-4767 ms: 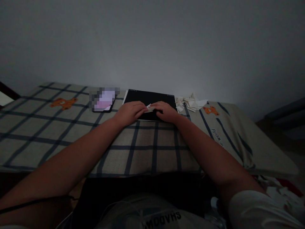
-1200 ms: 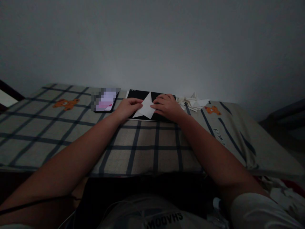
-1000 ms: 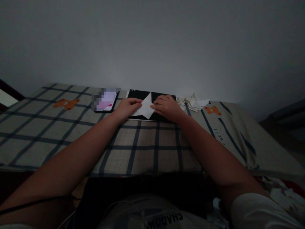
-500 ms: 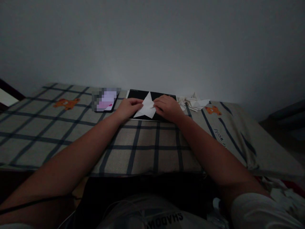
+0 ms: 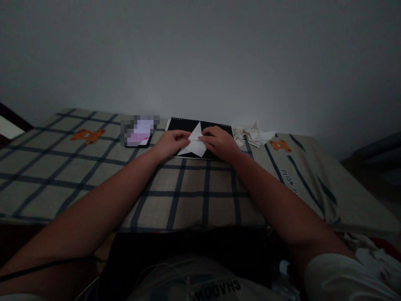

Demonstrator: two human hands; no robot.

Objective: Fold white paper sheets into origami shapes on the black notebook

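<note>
A folded piece of white paper (image 5: pixel 196 142) with a point sticking up lies on a black board (image 5: pixel 216 126) set on the checked bedcover (image 5: pixel 94 167). My left hand (image 5: pixel 171 143) pinches the paper's left edge with curled fingers. My right hand (image 5: pixel 219 143) presses and pinches its right side, fingers bent over the fold. Both hands meet at the paper, close to the far wall.
A phone (image 5: pixel 139 133) with a lit screen lies left of the board. A heap of folded white paper pieces (image 5: pixel 253 135) sits to the right of it. Orange bear prints (image 5: pixel 85 134) mark the cover. More white scraps (image 5: pixel 369 248) lie low right.
Earlier the paper was a small folded strip under both hands; it has since spread into a pointed shape. In the last second my right hand moved a little left, folding the right flap inwards.
</note>
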